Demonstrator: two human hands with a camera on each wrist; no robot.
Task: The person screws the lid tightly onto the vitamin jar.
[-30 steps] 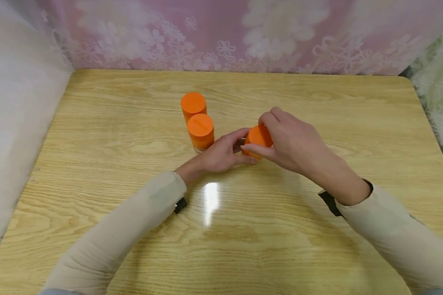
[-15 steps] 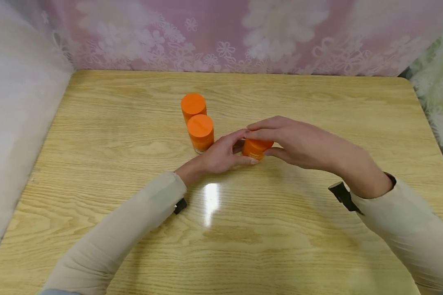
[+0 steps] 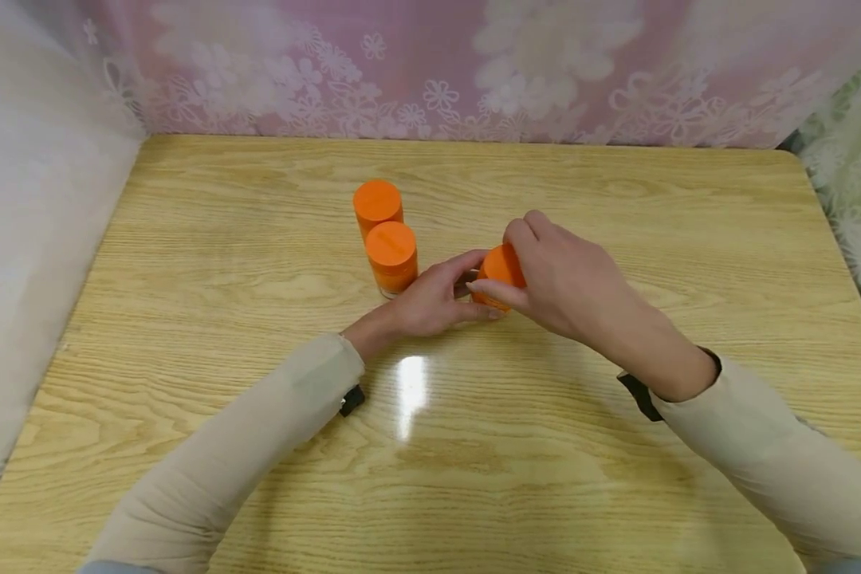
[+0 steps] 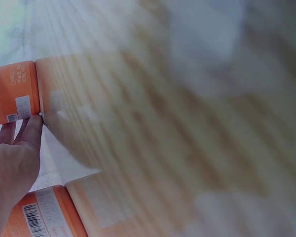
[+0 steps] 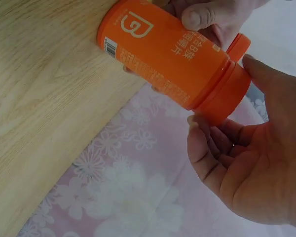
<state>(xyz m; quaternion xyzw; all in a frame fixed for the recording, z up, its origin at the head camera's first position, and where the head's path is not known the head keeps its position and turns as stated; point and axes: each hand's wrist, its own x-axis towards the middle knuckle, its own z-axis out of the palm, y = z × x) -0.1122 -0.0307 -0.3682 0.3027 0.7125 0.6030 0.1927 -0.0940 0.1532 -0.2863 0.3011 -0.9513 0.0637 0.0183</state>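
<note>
An orange supplement bottle (image 5: 163, 54) with pale lettering and a barcode stands on the table. My left hand (image 3: 426, 303) holds its body from the left, with the thumb (image 5: 200, 17) lying across its front in the right wrist view. At the top, my right hand (image 3: 574, 275) grips the ribless orange cap (image 5: 224, 94) between thumb and curled fingers. The cap sits on the bottle's neck, level with it. Left of the held bottle are two similar capped bottles, a nearer one (image 3: 391, 255) and a farther one (image 3: 377, 203), the nearer right beside my left wrist.
The wood-grain table (image 3: 258, 223) extends on all sides of the bottles. A pink flowered curtain (image 3: 416, 72) runs along its back edge. White cloth (image 3: 43, 159) hangs at the left and green patterned cloth (image 3: 857, 167) at the right.
Half a second ago my right hand lay turned over the cap, fingers forward. It has rotated back to about its position of one second ago. My left hand and the other bottles stay put.
</note>
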